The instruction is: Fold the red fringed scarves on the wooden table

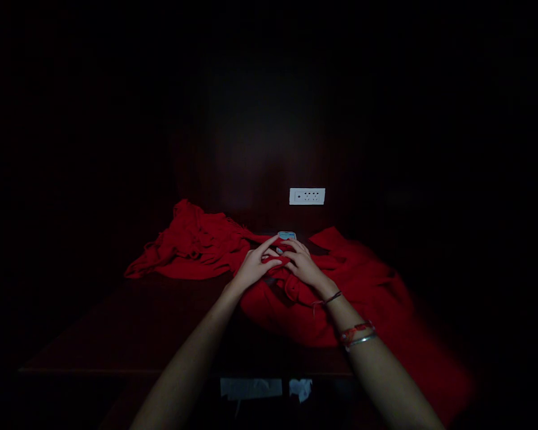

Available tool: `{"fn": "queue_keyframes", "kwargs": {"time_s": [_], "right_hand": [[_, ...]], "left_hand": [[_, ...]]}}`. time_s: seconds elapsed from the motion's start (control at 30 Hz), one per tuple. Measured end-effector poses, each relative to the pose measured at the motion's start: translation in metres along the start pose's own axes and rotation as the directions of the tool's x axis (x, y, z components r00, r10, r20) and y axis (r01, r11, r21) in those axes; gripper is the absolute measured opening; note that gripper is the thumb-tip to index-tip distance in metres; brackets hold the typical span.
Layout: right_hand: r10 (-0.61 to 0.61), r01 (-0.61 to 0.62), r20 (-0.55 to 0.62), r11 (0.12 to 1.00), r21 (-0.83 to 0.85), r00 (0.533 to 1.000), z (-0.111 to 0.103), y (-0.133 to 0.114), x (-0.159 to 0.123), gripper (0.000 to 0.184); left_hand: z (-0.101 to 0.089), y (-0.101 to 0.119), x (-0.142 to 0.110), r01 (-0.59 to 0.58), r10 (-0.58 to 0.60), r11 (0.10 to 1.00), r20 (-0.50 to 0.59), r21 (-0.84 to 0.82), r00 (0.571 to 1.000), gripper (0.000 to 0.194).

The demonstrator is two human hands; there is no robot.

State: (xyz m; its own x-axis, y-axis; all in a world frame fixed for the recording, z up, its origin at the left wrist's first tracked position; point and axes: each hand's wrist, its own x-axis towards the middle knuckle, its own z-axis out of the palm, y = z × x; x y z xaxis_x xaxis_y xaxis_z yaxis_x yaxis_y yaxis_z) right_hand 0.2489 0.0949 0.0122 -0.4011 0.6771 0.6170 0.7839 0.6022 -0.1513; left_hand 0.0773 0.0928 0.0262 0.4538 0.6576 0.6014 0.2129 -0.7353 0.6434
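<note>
A long red cloth with fringes (pixel 358 280), like a scarf or shawl, lies crumpled across the dark table. Both hands meet over its narrow middle part. My left hand (pixel 256 266) has its fingers curled round a fold of the cloth. Opposite it, my right hand (pixel 303 263) grips the same gathered fold, thumb and fingers bent around it. Just behind the fingertips is a small pale-blue and white object (pixel 287 235), partly covered by the hands; its kind I cannot make out.
A white wall socket (pixel 307 196) sits on the dark panel behind the table (pixel 116 334). Some of the cloth hangs over the table's front right. Below the front edge are pale papers or scraps (pixel 251 387). Darkness hides the surroundings.
</note>
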Motion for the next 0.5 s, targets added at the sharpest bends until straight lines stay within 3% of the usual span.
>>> {"fn": "queue_keyframes", "kwargs": {"time_s": [0.13, 0.27, 0.33, 0.5], "right_hand": [[0.120, -0.102, -0.152, 0.987, 0.121, 0.981, -0.018, 0.002, 0.000, 0.020], [0.088, -0.077, -0.028, 0.960, 0.269, 0.996, -0.032, -0.008, 0.000, 0.015], [0.081, -0.069, -0.029, 0.954, 0.293, 0.996, -0.038, -0.011, 0.003, 0.017], [0.046, 0.006, -0.231, 0.976, 0.218, 0.972, -0.073, -0.019, 0.029, 0.006]], "left_hand": [[0.003, -0.009, 0.001, -0.014, 0.020, 0.971, -0.022, 0.239, 1.000, 0.062], [0.007, -0.013, 0.006, 0.050, 0.022, 0.947, -0.219, 0.318, 0.975, 0.022], [0.006, -0.013, 0.007, 0.107, -0.005, 0.954, -0.343, 0.279, 0.939, 0.017], [0.001, -0.019, 0.009, 0.258, -0.046, 0.859, -0.435, 0.441, 0.899, 0.018]]}}
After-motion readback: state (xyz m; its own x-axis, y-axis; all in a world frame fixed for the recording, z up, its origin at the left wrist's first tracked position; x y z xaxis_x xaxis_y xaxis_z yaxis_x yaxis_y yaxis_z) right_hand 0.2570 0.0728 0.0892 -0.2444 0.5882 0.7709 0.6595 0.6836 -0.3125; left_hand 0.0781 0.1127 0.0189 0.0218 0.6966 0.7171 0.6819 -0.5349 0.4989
